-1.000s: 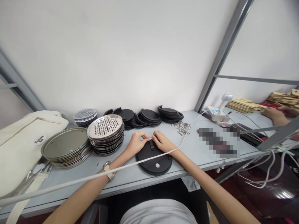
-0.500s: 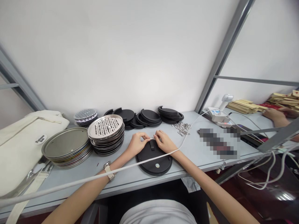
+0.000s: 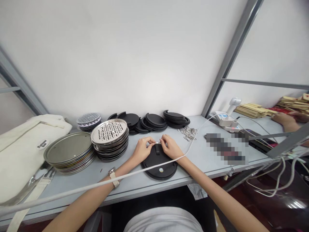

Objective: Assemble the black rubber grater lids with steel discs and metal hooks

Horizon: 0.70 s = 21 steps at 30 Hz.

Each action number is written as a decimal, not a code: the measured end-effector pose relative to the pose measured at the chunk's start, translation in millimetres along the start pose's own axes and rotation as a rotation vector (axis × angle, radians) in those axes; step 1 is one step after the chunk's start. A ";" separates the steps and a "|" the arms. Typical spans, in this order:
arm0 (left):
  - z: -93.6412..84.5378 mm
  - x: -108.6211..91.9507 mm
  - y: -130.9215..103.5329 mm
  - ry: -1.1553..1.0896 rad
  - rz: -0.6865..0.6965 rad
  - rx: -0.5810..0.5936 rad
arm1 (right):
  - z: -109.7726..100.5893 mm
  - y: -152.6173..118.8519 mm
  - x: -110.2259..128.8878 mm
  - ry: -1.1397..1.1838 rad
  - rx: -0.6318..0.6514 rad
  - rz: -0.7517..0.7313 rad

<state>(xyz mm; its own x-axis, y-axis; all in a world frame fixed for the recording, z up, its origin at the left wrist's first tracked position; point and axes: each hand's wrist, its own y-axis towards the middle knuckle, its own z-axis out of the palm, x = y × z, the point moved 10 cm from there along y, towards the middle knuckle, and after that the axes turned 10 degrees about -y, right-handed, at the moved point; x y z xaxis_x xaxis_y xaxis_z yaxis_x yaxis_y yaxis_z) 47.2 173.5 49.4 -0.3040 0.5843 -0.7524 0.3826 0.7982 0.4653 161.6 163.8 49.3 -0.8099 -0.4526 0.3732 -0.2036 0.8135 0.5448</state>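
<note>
A round black disc [image 3: 154,165] with a small round sticker and a short black tab lies near the front edge of the table. At its far rim, by the tab, is a thin silvery metal piece [image 3: 157,143], like a small wire hook or ring. My left hand [image 3: 143,149] pinches its left end between thumb and fingers. From the other side my right hand [image 3: 170,147] is closed at its right end, fingertips close to the left ones. The piece's exact shape is hidden by the fingers. Small metal wire hooks [image 3: 188,133] lie in a loose pile beyond my right hand.
Stacks of black discs [image 3: 155,120] stand along the wall. To the left are round printed metal plates [image 3: 109,131], larger olive plates [image 3: 70,148] and a cream bag [image 3: 21,154]. A white cable [image 3: 135,174] crosses before my arms. At right, another person's hand [image 3: 285,120] is near wooden pieces.
The black disc has shifted slightly away from me and a little left, its sticker with it. Both hands keep their pinch at the metal piece, almost unmoved.
</note>
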 end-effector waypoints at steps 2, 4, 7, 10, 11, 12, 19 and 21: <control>0.3 -2.3 -0.6 0.019 0.020 -0.002 | -0.2 -0.1 -0.3 0.006 -0.003 0.006; 0.3 -4.9 -1.2 0.043 0.039 -0.005 | -0.3 -0.4 -0.8 0.013 -0.004 0.012; 0.9 -7.5 -1.7 0.084 0.052 -0.002 | -0.5 -0.7 -1.5 0.015 -0.006 0.019; 1.0 -9.2 -1.8 0.096 0.060 0.002 | -0.8 -0.7 -1.6 0.018 -0.003 0.022; 0.7 -9.7 -1.8 0.092 0.064 0.000 | -1.0 -0.6 -1.2 0.020 -0.002 0.021; 0.5 -10.2 -1.8 0.086 0.068 -0.001 | -1.2 -0.5 -1.0 0.021 -0.002 0.021; -1.0 -9.3 -2.0 0.021 0.063 -0.008 | -4.6 -0.7 -0.7 0.033 -0.027 0.032; -1.0 -8.8 -2.0 0.014 0.063 -0.009 | -4.7 -0.9 -1.2 0.034 -0.029 0.033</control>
<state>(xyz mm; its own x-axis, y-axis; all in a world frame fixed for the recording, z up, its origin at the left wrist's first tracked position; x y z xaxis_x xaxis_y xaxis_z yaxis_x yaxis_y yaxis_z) 48.2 166.9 55.5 -0.2920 0.6354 -0.7149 0.3931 0.7611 0.5159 165.4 161.9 51.9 -0.7968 -0.4378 0.4165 -0.1602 0.8177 0.5530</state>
